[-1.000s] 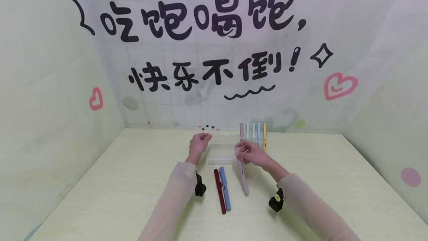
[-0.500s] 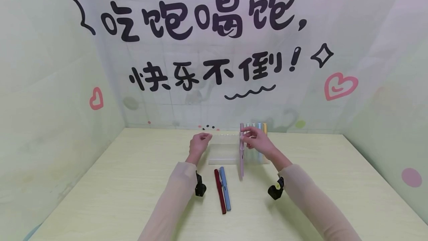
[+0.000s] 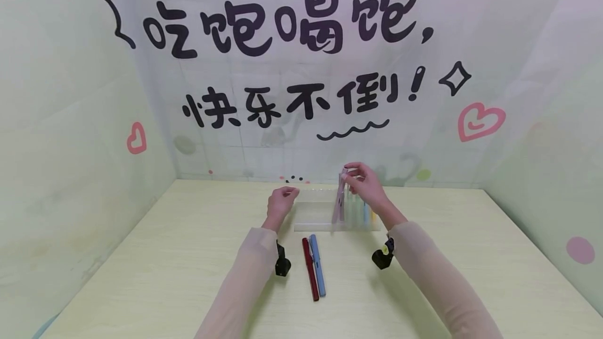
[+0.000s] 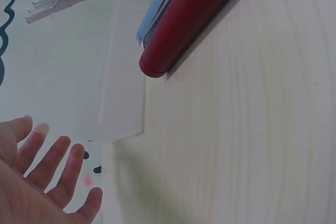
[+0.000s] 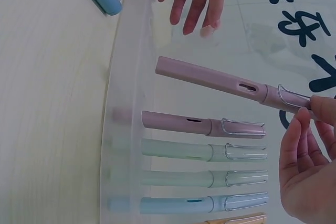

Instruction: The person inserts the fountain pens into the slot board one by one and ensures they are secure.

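Observation:
My right hand (image 3: pixel 365 184) pinches a pale mauve pen (image 5: pixel 210 81) by its clip end, between thumb and fingers. The pen slants down in front of the clear pen stand (image 3: pixel 313 227), its lower end above the front ledge in the right wrist view. Beside it a darker mauve pen (image 5: pixel 178 123) stands in the stand, followed by two pale green pens (image 5: pixel 176 149), a light blue pen (image 5: pixel 176 205) and a yellow one (image 5: pixel 247 219). At the stand's left upper edge, my left hand (image 3: pixel 281 204) pinches the clear panel with thumb and forefinger, other fingers spread.
On the table before the stand lie a dark red pen (image 3: pixel 310 271) and a blue pen (image 3: pixel 317 268), side by side. A printed backdrop (image 3: pixel 301 156) rises behind the table (image 3: pixel 188 276). Each wrist carries a small black camera (image 3: pixel 282 263).
My right hand has lifted the pale mauve pen up and back from the table to the stand, its lower end swinging left. My left hand and the two lying pens have stayed put.

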A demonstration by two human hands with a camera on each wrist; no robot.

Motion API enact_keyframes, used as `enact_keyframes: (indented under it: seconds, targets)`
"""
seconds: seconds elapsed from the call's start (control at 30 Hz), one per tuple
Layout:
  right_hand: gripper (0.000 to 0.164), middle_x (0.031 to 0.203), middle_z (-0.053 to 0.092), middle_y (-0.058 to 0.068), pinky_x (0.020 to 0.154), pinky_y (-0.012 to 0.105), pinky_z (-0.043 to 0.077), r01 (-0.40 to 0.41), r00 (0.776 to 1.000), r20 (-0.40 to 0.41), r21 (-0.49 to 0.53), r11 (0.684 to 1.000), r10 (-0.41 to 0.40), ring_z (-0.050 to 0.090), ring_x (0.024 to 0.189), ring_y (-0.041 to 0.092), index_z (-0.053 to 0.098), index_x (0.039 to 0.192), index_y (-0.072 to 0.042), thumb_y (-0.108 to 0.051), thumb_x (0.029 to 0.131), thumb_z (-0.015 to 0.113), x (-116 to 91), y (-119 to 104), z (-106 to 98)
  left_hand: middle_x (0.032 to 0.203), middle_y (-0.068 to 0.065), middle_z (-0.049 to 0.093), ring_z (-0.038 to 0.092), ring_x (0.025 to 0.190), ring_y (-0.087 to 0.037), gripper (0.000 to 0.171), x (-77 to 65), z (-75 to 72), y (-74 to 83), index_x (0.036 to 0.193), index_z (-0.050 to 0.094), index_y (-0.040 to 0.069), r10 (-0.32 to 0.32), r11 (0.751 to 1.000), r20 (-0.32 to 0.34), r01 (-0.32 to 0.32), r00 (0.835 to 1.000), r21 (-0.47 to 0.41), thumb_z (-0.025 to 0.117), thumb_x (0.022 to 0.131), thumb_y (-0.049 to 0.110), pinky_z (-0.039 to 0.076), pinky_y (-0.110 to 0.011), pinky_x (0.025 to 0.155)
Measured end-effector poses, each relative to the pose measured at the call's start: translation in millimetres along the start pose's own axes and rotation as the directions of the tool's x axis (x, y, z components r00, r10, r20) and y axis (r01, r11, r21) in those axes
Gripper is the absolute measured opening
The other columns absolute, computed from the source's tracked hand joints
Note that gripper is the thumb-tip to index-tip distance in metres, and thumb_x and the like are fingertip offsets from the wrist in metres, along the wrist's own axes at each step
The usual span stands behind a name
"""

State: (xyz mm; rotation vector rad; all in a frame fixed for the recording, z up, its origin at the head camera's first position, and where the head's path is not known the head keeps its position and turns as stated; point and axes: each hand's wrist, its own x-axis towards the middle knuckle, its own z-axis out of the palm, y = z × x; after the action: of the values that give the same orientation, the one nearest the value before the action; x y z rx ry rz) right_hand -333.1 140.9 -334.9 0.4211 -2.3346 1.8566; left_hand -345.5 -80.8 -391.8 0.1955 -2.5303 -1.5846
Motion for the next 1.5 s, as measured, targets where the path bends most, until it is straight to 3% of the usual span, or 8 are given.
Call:
enact_keyframes:
  seconds: [0.17, 0.4, 0.73, 0.83, 1.0, 1.1, 1.33, 1.5]
  targets:
    - [0.028, 0.096, 0.053, 0.015, 0.057, 0.029, 0.044, 0.016, 0.998, -0.060, -0.025, 1.000, -0.017, 0.049, 0.060, 0.018, 0.050, 0.112, -0.003, -0.010, 0.086, 0.056, 1.7, 0.2, -1.0, 0.101, -0.010, 0.061, 0.055, 0.090, -0.025, 0.032, 0.6, 1.5, 0.4, 0.107, 0.062, 0.007, -0.003, 1.000, -0.002, 0.003, 1.000, 0.002, 0.055, 0.087, 0.031, 0.044, -0.037, 0.075]
    - [0.028, 0.097, 0.055, 0.017, 0.061, 0.039, 0.046, 0.015, 0.997, -0.078, -0.041, 0.999, -0.019, 0.050, 0.062, 0.023, 0.050, 0.112, -0.002, -0.010, 0.086, 0.057, 1.6, 3.2, 0.1, 0.101, -0.009, 0.061, 0.056, 0.090, -0.024, 0.032, -1.0, 2.0, 2.3, 0.107, 0.062, 0.008, -0.006, 1.000, -0.007, 0.006, 1.000, 0.009, 0.055, 0.087, 0.032, 0.044, -0.037, 0.074]
    - [0.026, 0.094, 0.054, 0.023, 0.055, 0.037, 0.046, 0.063, 0.997, -0.045, -0.059, 0.996, -0.065, 0.050, 0.063, 0.036, 0.051, 0.109, 0.005, -0.002, 0.085, 0.056, -14.2, -7.4, 7.3, 0.100, -0.010, 0.062, 0.056, 0.089, -0.025, 0.032, -3.7, 1.2, 1.6, 0.107, 0.062, 0.007, 0.010, 1.000, -0.011, -0.010, 1.000, 0.010, 0.055, 0.087, 0.031, 0.043, -0.038, 0.074]
    - [0.027, 0.095, 0.054, 0.024, 0.058, 0.043, 0.047, 0.079, 0.996, -0.028, -0.081, 0.994, -0.082, 0.050, 0.068, 0.043, 0.050, 0.111, 0.007, -0.002, 0.085, 0.055, -18.6, -11.9, 9.7, 0.099, -0.010, 0.062, 0.056, 0.088, -0.025, 0.032, -4.2, 1.5, 1.6, 0.107, 0.063, 0.007, 0.010, 1.000, -0.015, -0.010, 1.000, 0.011, 0.055, 0.087, 0.031, 0.043, -0.038, 0.073]
    - [0.027, 0.095, 0.055, 0.023, 0.063, 0.052, 0.045, 0.086, 0.996, -0.004, -0.095, 0.992, -0.087, 0.051, 0.067, 0.037, 0.051, 0.110, 0.007, -0.002, 0.085, 0.056, -18.6, -12.7, 12.7, 0.098, -0.009, 0.062, 0.056, 0.088, -0.024, 0.032, -5.0, 1.9, 0.8, 0.106, 0.063, 0.007, 0.010, 1.000, -0.015, -0.010, 1.000, 0.001, 0.055, 0.087, 0.031, 0.044, -0.037, 0.073]
    - [0.026, 0.094, 0.055, 0.023, 0.062, 0.051, 0.045, 0.091, 0.996, 0.010, -0.094, 0.991, -0.090, 0.051, 0.066, 0.035, 0.052, 0.110, 0.006, -0.002, 0.085, 0.056, -15.3, -7.9, 13.2, 0.098, -0.009, 0.062, 0.056, 0.088, -0.024, 0.031, -5.0, 2.4, 0.3, 0.106, 0.063, 0.007, 0.010, 1.000, -0.014, -0.010, 1.000, -0.005, 0.055, 0.087, 0.030, 0.044, -0.037, 0.073]
    - [0.026, 0.094, 0.058, 0.015, 0.056, 0.034, 0.048, 0.097, 0.995, 0.026, -0.159, 0.982, -0.094, 0.054, 0.066, 0.031, 0.052, 0.109, -0.003, -0.013, 0.086, 0.058, -2.3, 17.0, 13.3, 0.097, -0.008, 0.062, 0.056, 0.087, -0.023, 0.031, -6.0, 2.7, 0.2, 0.105, 0.063, 0.007, 0.006, 1.000, -0.022, -0.006, 1.000, -0.001, 0.055, 0.087, 0.031, 0.044, -0.036, 0.071]
    - [0.024, 0.095, 0.058, 0.013, 0.059, 0.039, 0.049, 0.086, 0.996, 0.034, -0.173, 0.981, -0.082, 0.055, 0.069, 0.032, 0.053, 0.108, -0.006, -0.015, 0.086, 0.058, -0.7, 20.1, 15.9, 0.097, -0.009, 0.062, 0.056, 0.087, -0.023, 0.031, -6.7, 3.5, -0.1, 0.105, 0.063, 0.007, 0.004, 1.000, -0.028, -0.004, 1.000, 0.002, 0.055, 0.087, 0.031, 0.044, -0.036, 0.072]
